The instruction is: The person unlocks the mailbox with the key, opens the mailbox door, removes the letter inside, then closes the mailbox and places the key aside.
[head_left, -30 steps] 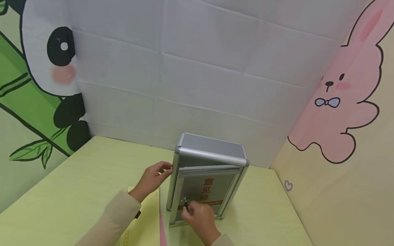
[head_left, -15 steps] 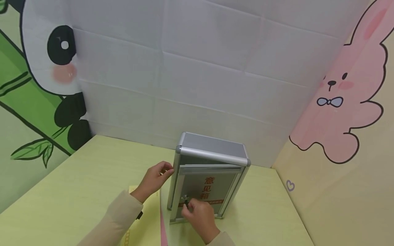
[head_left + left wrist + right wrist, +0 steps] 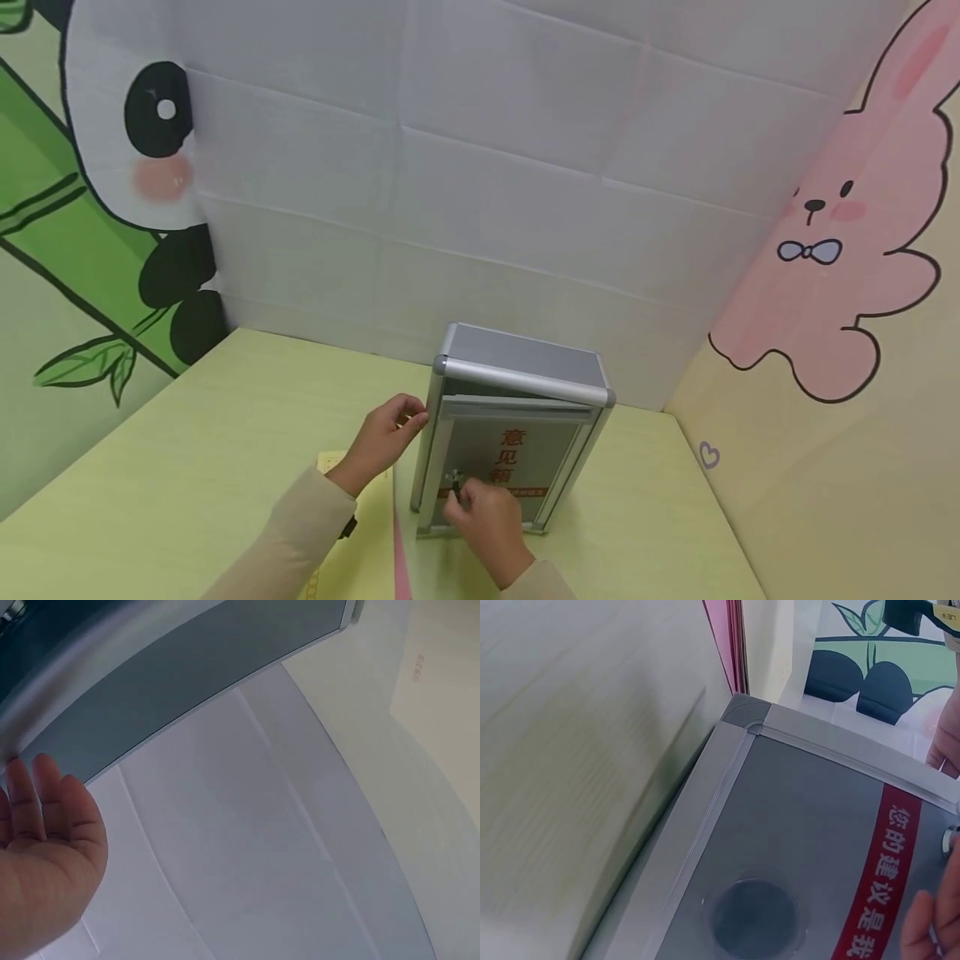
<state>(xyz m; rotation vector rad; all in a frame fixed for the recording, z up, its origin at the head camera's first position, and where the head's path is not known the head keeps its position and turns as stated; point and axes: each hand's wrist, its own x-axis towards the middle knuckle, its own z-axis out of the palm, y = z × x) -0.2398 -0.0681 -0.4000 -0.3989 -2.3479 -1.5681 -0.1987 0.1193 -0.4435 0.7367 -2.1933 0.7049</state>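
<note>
A grey suggestion box (image 3: 525, 354) with a silver metal frame stands upright on the table. Its front door (image 3: 487, 442), marked with red characters and a red band, hangs slightly ajar at the left and top. My right hand (image 3: 491, 525) pinches the black-headed key (image 3: 456, 488) at the door's lock (image 3: 453, 475). At the box's left side, my left hand (image 3: 386, 437) rests its fingertips on the frame edge, fingers gently bent. The left wrist view shows these fingers (image 3: 49, 799) against the box's side. In the right wrist view the lock (image 3: 949, 841) is partly hidden by my fingers.
Beneath my left forearm lies a yellow paper envelope (image 3: 360, 533), with a pink sheet (image 3: 402, 567) showing along its right edge. A pale wall (image 3: 480, 208) rises behind the table (image 3: 300, 375). Side walls carry a panda and a pink rabbit.
The door has swung slightly inward toward the box, its lower left corner moving back, while my right hand keeps hold of the key. My left hand stays at the box's side.
</note>
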